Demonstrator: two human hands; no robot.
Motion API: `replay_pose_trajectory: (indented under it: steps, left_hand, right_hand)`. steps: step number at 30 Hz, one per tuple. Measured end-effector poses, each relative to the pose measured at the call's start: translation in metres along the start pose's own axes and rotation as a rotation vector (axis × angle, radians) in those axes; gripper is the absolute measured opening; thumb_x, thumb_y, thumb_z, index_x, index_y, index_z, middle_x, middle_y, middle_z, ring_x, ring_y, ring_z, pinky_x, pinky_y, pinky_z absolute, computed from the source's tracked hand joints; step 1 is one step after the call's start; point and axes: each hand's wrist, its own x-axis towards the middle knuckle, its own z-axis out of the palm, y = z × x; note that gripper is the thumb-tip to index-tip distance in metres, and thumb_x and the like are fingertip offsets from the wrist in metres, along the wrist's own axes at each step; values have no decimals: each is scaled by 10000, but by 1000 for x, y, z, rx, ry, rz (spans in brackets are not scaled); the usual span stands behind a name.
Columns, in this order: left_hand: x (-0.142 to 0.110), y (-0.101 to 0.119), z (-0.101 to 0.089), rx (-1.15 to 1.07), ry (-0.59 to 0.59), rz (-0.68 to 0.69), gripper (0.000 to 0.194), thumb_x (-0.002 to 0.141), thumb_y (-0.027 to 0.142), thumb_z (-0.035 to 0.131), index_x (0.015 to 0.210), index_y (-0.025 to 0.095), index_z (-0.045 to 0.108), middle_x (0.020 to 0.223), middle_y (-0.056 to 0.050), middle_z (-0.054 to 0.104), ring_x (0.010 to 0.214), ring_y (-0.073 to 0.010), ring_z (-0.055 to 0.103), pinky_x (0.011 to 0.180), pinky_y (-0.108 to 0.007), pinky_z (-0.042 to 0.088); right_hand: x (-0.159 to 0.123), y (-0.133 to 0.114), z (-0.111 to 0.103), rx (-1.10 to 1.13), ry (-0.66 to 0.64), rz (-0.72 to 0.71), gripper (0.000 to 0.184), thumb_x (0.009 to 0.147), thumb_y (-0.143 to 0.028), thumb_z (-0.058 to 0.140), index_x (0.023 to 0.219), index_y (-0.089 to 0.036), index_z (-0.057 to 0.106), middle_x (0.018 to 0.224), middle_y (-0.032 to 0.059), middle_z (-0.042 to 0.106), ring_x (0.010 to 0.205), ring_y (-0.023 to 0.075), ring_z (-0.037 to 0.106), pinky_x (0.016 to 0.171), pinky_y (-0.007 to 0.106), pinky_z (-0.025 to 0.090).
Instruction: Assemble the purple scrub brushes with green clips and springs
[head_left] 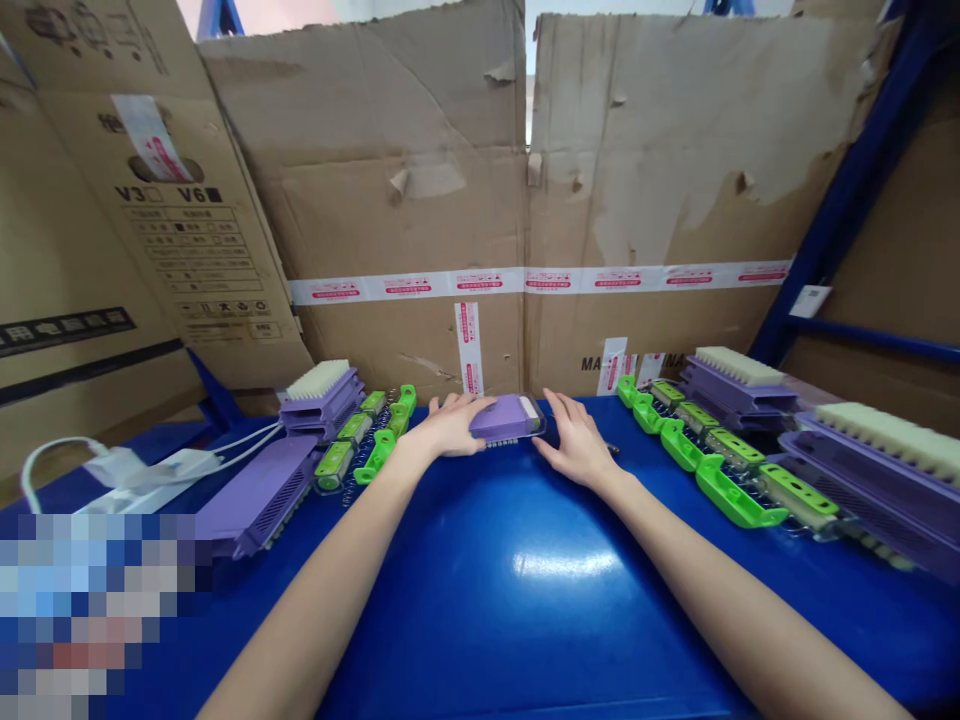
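Observation:
A small purple brush part with a clear edge [507,418] lies on the blue table [525,570] near its far side. My left hand [452,424] rests against its left end, fingers curled onto it. My right hand [576,440] lies just to its right, fingers stretched out and apart, touching or almost touching its clear edge.
On the left lie a purple brush with white bristles [322,392], a long purple cover [259,495], green clips with springs [367,435] and a white cable [112,465]. On the right sit more green clips [720,465] and stacked purple brushes [862,450]. Cardboard sheets [465,200] wall the back.

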Motion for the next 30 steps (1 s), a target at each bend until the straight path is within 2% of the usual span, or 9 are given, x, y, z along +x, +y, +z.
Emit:
replay_pose_trajectory:
  steps: [3,5,9,12,17,23,25,27,30]
  left_hand:
    - [4,2,5,30,102,38,734,693,583,619,1310,232,436,1247,-130,547,1132,-329,478,936,-508,343]
    - [9,4,9,73,167,47,778,664,645,626,1272,188,464,1213,-147,556,1112,-324,486,908,-466,367]
    - [12,0,18,253,282,144,798,688,646,617,1276,130,456,1160,-160,562,1049,-307,497,860,-399,372]
    - [10,-6,26,397,358,213,791,763,604,565,1336,85,397,1174,-193,542,1045,-314,484,880,-411,341]
    - [7,-13,39,465,409,242,715,847,517,487,1384,66,345,1207,-213,525,1075,-312,480,933,-438,312]
    - [4,-21,43,436,433,251,713,852,541,452,1383,73,363,1214,-222,521,1091,-321,483,938,-446,329]
    - [1,-23,42,424,429,233,701,855,539,446,1383,84,370,1201,-218,526,1087,-321,483,928,-445,337]
    - [-1,-25,42,407,427,199,693,850,541,453,1384,106,375,1187,-210,530,1083,-321,483,917,-441,343]
    - [-4,-25,41,403,423,177,697,841,534,473,1388,113,371,1185,-208,523,1086,-325,474,920,-441,337]
  right_hand:
    - [12,-3,6,43,-64,-134,824,748,-292,537,1469,-137,169,1443,183,332,1316,301,313,1035,477,323]
    - [21,-3,7,77,-127,-160,856,717,-253,554,1470,-131,167,1441,189,330,1308,289,333,1035,454,332]
    - [35,-2,-1,40,-198,-160,823,690,-267,609,1439,-152,286,1421,179,343,1247,303,394,993,438,372]
    - [39,-3,-5,-41,-188,-219,805,702,-234,598,1439,-154,284,1361,156,423,1218,289,406,996,431,368]
    - [34,-8,0,-120,-149,-279,769,707,-161,552,1423,-77,284,1316,188,441,1201,289,401,1019,425,356]
    - [34,-7,-1,-100,-141,-336,810,687,-113,529,1444,-136,243,1304,174,438,1210,289,386,1011,433,355]
    - [32,-4,-4,-134,-149,-294,778,710,-163,549,1436,-126,272,1252,180,473,1162,303,428,990,434,365]
    - [27,-2,-6,-143,-148,-193,770,737,-271,571,1436,-125,281,1171,178,514,1086,318,482,945,449,388]
    - [18,-1,-3,-37,-147,-19,815,758,-378,563,1457,-129,228,1164,177,515,1046,310,526,892,426,418]
